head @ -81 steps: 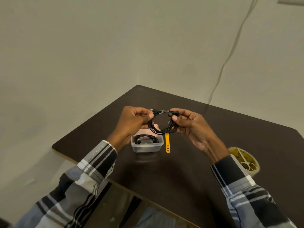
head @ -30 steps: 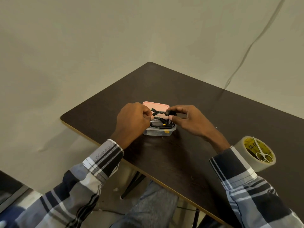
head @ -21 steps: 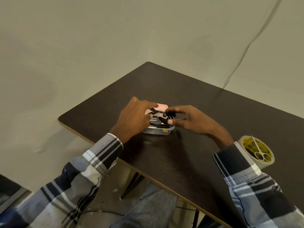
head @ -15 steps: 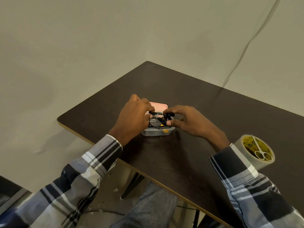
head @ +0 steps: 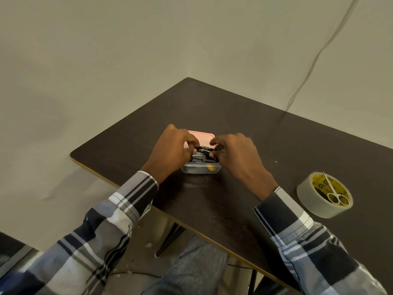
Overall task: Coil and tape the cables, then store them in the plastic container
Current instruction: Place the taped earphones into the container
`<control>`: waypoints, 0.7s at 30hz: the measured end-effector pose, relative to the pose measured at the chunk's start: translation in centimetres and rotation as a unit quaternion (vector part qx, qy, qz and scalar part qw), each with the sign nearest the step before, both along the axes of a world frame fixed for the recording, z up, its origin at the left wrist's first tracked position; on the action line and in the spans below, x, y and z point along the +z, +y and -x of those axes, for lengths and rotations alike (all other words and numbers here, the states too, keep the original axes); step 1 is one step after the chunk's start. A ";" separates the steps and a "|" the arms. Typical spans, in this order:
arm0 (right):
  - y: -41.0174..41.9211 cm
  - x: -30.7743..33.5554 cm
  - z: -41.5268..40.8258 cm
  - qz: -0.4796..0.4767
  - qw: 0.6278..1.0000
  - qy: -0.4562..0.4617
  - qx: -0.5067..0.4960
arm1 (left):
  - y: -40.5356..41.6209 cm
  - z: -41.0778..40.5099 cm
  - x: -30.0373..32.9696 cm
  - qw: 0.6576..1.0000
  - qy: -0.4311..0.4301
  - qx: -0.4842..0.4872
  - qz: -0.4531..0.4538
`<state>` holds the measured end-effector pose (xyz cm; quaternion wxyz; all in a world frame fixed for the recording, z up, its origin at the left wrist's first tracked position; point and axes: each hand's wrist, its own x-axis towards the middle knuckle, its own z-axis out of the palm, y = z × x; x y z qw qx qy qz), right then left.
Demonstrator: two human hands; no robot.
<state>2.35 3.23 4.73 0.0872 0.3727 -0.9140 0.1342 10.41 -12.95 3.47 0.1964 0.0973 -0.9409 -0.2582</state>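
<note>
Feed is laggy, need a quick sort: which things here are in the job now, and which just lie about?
In the job: left hand, right hand, black coiled cable, clear plastic container, pink lid.
Lying about: tape roll, scissors on it.

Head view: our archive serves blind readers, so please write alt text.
Both hands, left hand and right hand, press a coiled black cable into a clear plastic container on a dark table; tape roll holding scissors sits right.

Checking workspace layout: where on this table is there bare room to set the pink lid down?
Bare tabletop runs behind the pink lid to the far edge, and between the right hand and tape roll. It is crowded at the plastic container, where the left hand and right hand meet over the coiled cable.
</note>
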 end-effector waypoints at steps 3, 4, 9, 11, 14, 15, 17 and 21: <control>0.0 -0.3 -0.6 -0.004 1.000 0.009 -0.009 | 0.0 0.3 0.4 1.000 -0.016 -0.004 -0.006; 0.1 -0.3 -0.7 -0.008 1.000 0.011 -0.012 | -0.1 0.4 0.4 1.000 -0.023 -0.008 -0.009; 0.8 0.9 -0.8 0.080 0.996 -0.037 -0.033 | -1.4 0.3 -0.1 0.983 -0.006 -0.046 -0.177; 1.3 1.6 -0.2 0.180 0.979 -0.071 -0.059 | -2.0 0.0 -0.2 0.953 0.060 -0.040 -0.294; 1.4 1.7 1.7 0.260 0.954 -0.115 -0.093 | -2.9 0.3 -0.3 0.922 0.117 0.027 -0.369; 1.2 1.5 2.3 0.278 0.944 -0.146 -0.106 | -3.1 0.6 -0.3 0.921 0.119 0.054 -0.367; 0.9 0.7 3.5 0.306 0.914 -0.233 -0.128 | -3.5 1.2 -0.5 0.930 0.089 0.105 -0.342; -0.2 -0.8 4.6 0.301 0.875 -0.345 -0.154 | -4.1 2.3 -1.4 0.948 -0.014 0.139 -0.288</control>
